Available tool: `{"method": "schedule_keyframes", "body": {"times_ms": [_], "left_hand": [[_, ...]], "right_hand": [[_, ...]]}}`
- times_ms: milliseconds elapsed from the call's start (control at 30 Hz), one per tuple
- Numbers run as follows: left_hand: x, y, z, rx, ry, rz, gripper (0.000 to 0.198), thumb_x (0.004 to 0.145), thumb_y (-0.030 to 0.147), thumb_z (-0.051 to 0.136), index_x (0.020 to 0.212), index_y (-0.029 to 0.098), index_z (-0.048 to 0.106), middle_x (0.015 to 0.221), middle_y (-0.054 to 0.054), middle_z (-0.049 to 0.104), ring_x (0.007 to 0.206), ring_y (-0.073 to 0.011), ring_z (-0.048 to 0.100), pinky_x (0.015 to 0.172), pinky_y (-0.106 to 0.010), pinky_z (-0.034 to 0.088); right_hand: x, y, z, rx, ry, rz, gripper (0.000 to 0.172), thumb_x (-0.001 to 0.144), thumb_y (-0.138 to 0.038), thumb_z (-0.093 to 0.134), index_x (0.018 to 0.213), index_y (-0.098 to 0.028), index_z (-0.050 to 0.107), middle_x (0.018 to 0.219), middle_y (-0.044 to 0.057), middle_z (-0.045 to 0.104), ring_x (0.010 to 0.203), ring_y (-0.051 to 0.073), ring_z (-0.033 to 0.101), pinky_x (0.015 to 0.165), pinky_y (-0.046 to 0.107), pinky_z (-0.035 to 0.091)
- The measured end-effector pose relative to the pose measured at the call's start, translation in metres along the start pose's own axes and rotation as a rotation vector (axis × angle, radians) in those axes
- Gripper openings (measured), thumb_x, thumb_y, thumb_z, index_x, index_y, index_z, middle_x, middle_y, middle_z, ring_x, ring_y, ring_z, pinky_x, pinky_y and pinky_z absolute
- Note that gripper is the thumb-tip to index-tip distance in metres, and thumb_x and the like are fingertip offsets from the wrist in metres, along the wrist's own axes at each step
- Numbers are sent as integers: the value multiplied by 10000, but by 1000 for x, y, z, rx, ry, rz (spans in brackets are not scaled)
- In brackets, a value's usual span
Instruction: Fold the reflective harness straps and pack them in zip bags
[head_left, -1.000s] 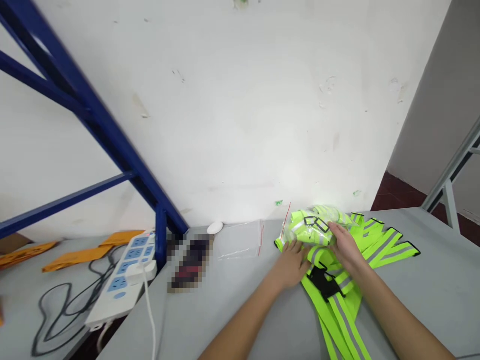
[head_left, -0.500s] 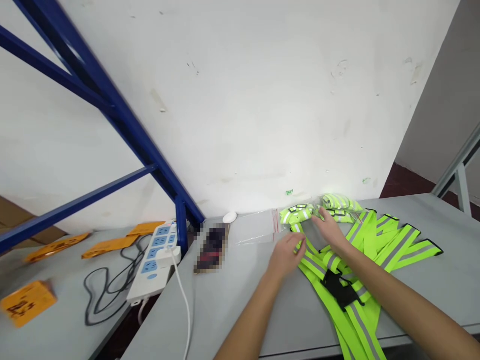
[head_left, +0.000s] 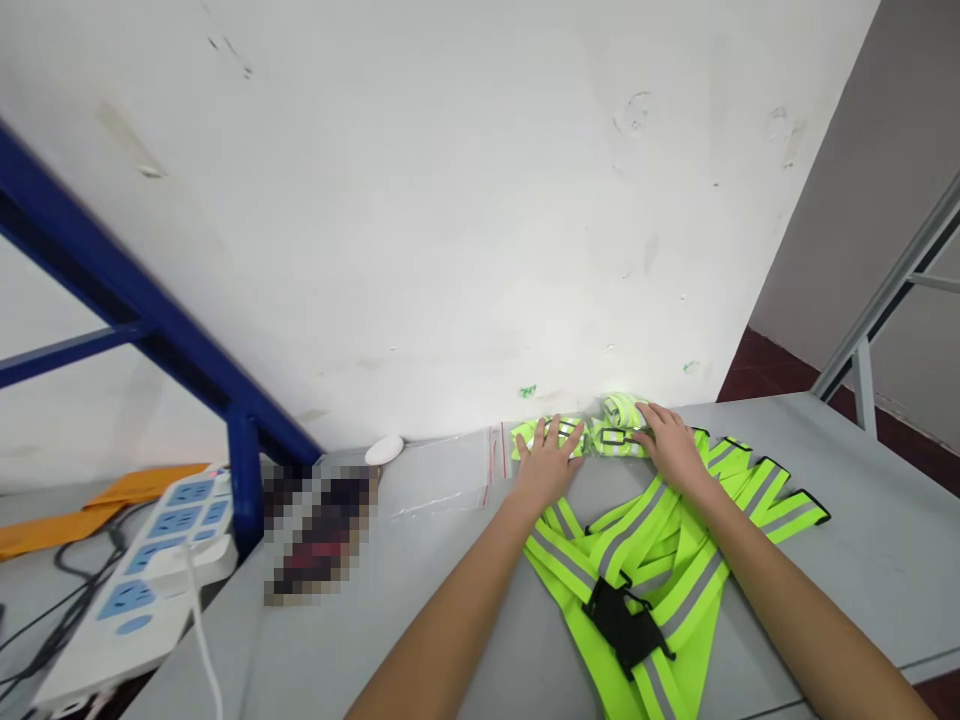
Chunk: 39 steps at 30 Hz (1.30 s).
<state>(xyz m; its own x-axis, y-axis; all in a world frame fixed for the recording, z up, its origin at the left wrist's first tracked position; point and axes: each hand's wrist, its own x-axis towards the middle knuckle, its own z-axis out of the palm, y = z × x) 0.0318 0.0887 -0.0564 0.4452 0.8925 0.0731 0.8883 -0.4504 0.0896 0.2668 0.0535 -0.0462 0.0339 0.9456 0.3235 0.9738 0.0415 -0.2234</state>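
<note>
My left hand (head_left: 546,465) lies with spread fingers on a folded neon-yellow reflective strap bundle (head_left: 574,432) at the wall. My right hand (head_left: 673,450) has its fingers apart against a second packed bundle (head_left: 611,440), beside the first. A rolled reflective strap bundle (head_left: 621,408) sits just behind that one, near my right fingertips. Nearer me, a loose pile of reflective straps (head_left: 652,530) spreads over the grey table, with a black buckle piece (head_left: 624,625) on top. A clear zip bag (head_left: 442,475) with red lines lies flat left of my left hand.
A white oval object (head_left: 384,450) and a blurred-out dark item (head_left: 330,535) lie to the left. A white power strip (head_left: 150,570) with plug and cable is at far left, near orange envelopes (head_left: 112,505). A blue metal frame (head_left: 172,325) rises there. The wall (head_left: 450,200) stands behind.
The view has turned right and come closer. My left hand has gone from pinched fingers near the loose straps to spread on the left bundle. The packed bundles now sit side by side.
</note>
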Motion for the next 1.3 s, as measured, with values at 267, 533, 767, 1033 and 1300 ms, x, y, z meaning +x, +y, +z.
{"method": "schedule_keyframes", "body": {"times_ms": [267, 533, 767, 1033, 1300], "left_hand": [[-12, 0, -8, -78, 43, 43, 560, 945, 436, 407, 1477, 360, 251, 1588, -67, 165, 1456, -345, 78, 1085, -690, 125], [-84, 8, -27, -399, 171, 295, 326, 970, 331, 383, 1202, 222, 583, 1385, -80, 520, 1292, -231, 451, 1110, -453, 322], [-85, 9, -11, -331, 152, 464, 308, 920, 442, 497, 1054, 194, 620, 1070, -68, 635, 1003, -214, 549, 915, -362, 430], [-31, -1, 6, -274, 224, 511, 272, 946, 336, 429, 821, 169, 604, 820, -56, 580, 837, -192, 527, 807, -325, 430], [-28, 13, -14, -283, 321, 502, 268, 942, 304, 390, 852, 191, 615, 942, -103, 623, 976, -240, 541, 911, -414, 397]], "right_hand": [[16, 2, -9, 53, 170, -146, 305, 930, -217, 400, 1124, -151, 627, 1012, 140, 661, 971, 292, 554, 864, 443, 410], [18, -33, -9, 179, 237, -354, 323, 948, -216, 376, 1111, -245, 654, 1025, 110, 661, 1040, 285, 537, 940, 492, 388], [3, -65, -21, 222, 7, -486, 278, 920, -264, 487, 1128, -223, 666, 1173, 98, 655, 1096, 282, 571, 942, 460, 427], [-94, -65, -66, 404, -162, -509, 395, 933, -444, 485, 1270, -262, 582, 1257, 81, 625, 1166, 256, 550, 991, 431, 416], [-117, -59, -21, 210, -257, -441, 690, 886, -586, 482, 1485, -307, 284, 1556, 92, 271, 1415, 306, 256, 1115, 524, 217]]}}
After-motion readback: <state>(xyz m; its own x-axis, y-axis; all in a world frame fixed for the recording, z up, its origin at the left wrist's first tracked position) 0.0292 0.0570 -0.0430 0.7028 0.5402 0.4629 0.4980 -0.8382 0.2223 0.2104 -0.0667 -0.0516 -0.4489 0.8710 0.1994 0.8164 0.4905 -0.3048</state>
